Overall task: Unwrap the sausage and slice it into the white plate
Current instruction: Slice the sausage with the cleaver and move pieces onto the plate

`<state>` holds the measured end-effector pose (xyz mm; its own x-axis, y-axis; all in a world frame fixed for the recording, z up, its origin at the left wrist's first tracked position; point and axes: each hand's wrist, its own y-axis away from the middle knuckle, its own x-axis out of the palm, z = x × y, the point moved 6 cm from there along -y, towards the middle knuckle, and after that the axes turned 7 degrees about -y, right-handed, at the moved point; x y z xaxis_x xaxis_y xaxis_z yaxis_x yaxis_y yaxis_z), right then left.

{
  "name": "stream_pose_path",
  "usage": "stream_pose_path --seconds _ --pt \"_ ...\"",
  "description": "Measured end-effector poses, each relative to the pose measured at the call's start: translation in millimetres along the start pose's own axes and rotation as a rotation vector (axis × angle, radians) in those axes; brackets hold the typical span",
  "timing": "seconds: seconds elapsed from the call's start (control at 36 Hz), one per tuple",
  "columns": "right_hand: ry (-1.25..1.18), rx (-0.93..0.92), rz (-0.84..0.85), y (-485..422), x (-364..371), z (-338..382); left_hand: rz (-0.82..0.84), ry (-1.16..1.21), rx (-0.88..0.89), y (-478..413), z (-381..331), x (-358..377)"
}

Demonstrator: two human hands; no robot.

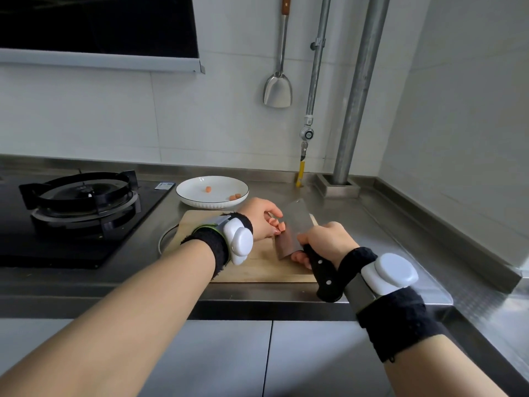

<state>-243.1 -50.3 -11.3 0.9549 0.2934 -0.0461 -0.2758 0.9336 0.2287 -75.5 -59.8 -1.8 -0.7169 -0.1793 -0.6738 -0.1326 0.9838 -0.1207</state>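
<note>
**Sausage stub against my blade on the board**

My left hand pinches the sausage, a short pink-orange stub, down on the wooden cutting board. Only its end shows between my fingers and the cleaver. My right hand is clenched round the cleaver's black handle, with the blade standing against the sausage. A few small cut pieces lie in the white plate, just behind the board. Whether the sausage carries any wrapper I cannot tell, since fingers and blade cover most of it.
</note>
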Motion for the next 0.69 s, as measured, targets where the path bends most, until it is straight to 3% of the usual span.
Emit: stream_pose_path --seconds 0.19,0.39,0.69 --pt "-0.001 -0.056 0.018 -8 13 24 -0.086 0.000 0.046 -7 -1 -25" --pt "0.026 -0.062 0.089 -37 52 54 -0.121 -0.025 -0.021 -25 18 -66" --pt "-0.013 -0.090 0.139 -86 113 64 -0.315 -0.013 -0.183 -57 65 -121"
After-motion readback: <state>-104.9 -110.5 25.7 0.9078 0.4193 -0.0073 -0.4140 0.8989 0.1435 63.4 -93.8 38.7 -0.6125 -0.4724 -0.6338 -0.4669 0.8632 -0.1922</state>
